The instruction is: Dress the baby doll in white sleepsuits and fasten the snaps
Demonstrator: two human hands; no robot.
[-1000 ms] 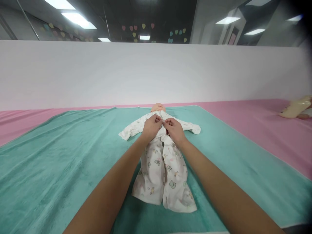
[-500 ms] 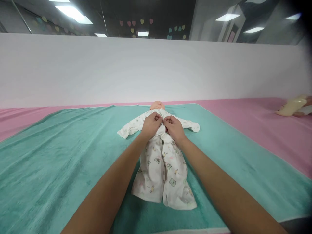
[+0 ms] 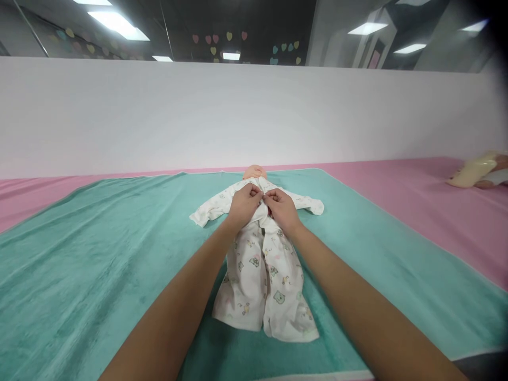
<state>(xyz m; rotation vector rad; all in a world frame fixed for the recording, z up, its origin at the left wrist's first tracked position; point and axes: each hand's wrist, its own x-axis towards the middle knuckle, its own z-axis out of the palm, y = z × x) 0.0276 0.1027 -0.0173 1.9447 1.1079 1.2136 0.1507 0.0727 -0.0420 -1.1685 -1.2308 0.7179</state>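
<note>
A baby doll [image 3: 254, 171] lies on its back in a white printed romper [image 3: 246, 275], its head at the far end and the legs toward me. Both sleeves spread out sideways. Over the chest, my left hand [image 3: 245, 203] pinches the romper's front edge between thumb and fingers. My right hand [image 3: 281, 209] pinches the cloth just beside it, and the fingertips of both nearly meet at the front opening. What exactly sits between the fingertips is too small to make out. Below my hands the front hangs a little apart.
The doll rests on a teal blanket [image 3: 119, 254] laid over a pink sheet [image 3: 416, 196]. Behind rises a white wall panel [image 3: 238, 116] with dark glass above. At the far right lies a pale, glossy object [image 3: 472, 170], partly cut off by the frame edge.
Both hands keep their pinch at the romper's chest, with barely any finger movement. The whole view has shifted very slightly.
</note>
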